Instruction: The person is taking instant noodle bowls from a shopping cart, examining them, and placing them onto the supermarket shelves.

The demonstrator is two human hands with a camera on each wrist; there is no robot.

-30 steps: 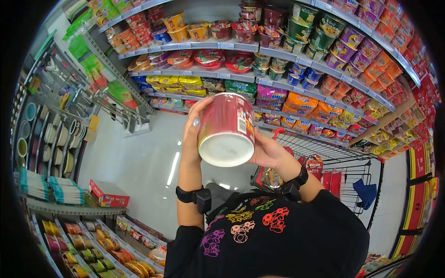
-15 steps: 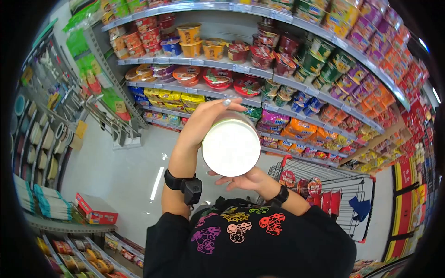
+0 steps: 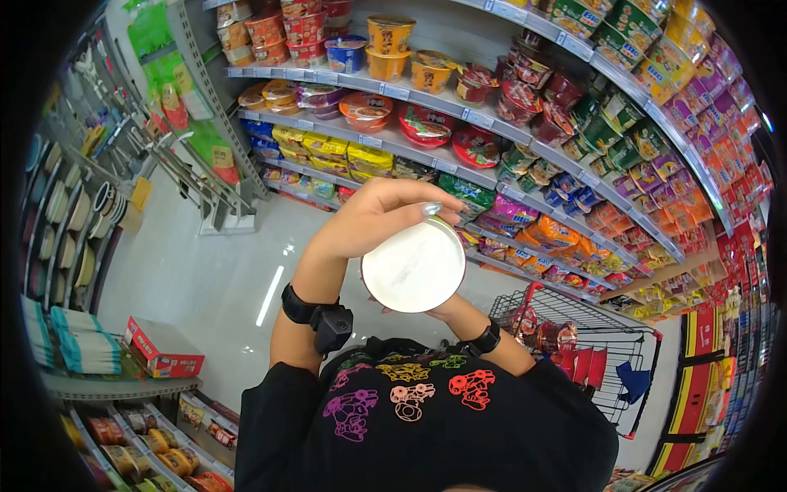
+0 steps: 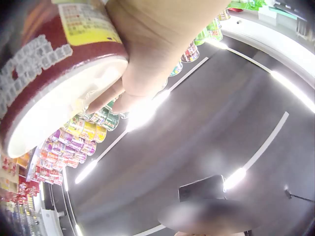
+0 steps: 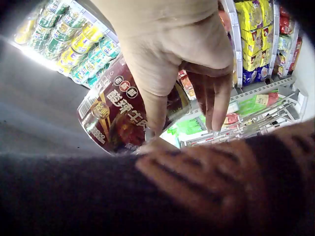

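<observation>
The left hand (image 3: 369, 217) grips the maroon instant-noodle cup (image 3: 414, 266) while the right hand (image 5: 182, 56) looks straight-fingered against it, so a loosened left grip could drop it.

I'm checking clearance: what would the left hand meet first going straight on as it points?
Perhaps the purple packs, which lie in line beyond the left hand in the head view, though depth is unclear.
</observation>
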